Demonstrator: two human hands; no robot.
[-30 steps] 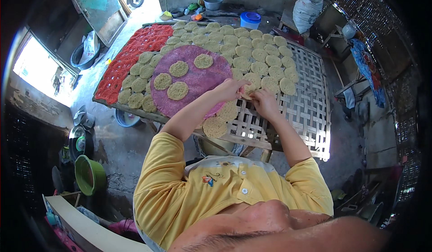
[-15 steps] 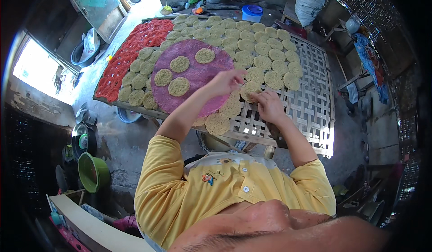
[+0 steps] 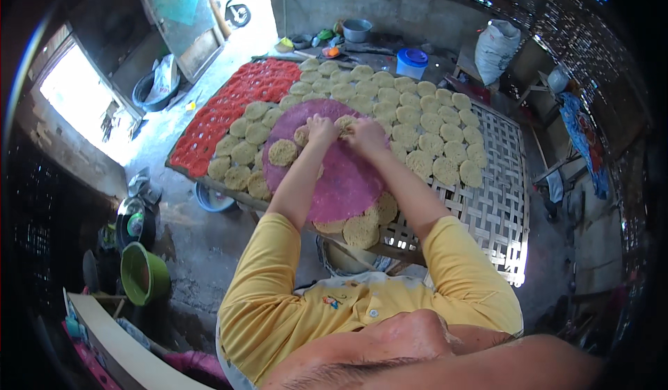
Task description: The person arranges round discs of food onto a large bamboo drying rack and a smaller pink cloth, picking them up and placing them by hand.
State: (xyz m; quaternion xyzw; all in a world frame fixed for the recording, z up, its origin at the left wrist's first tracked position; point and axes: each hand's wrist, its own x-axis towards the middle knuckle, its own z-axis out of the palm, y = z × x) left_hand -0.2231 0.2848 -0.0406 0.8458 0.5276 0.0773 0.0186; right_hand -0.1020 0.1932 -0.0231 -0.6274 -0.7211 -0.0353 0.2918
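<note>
A round purple sheet (image 3: 341,181) lies over rows of flat, lacy beige crackers (image 3: 419,162) on a woven bamboo rack (image 3: 497,212). Both my hands are over the sheet's far part. My right hand (image 3: 367,138) has its fingers bent around the edge of one beige cracker (image 3: 344,123). Just left of it, my left hand (image 3: 321,131) curls its fingers at another cracker (image 3: 301,137); its fingertips are partly hidden. One more cracker (image 3: 282,153) rests flat on the sheet, left of my left wrist. Another shows only as a sliver beside my left forearm.
Red lacy crackers (image 3: 226,115) cover the rack's left side. Beyond the rack are a blue-lidded bucket (image 3: 412,63), a grey basin (image 3: 358,31) and a white sack (image 3: 497,50). A green tub (image 3: 144,273) stands on the floor at the lower left.
Both hands have moved left from the rack's bare weave to the crackers on the purple sheet. My right hand let go of the cracker near the rack's front. The view has shifted.
</note>
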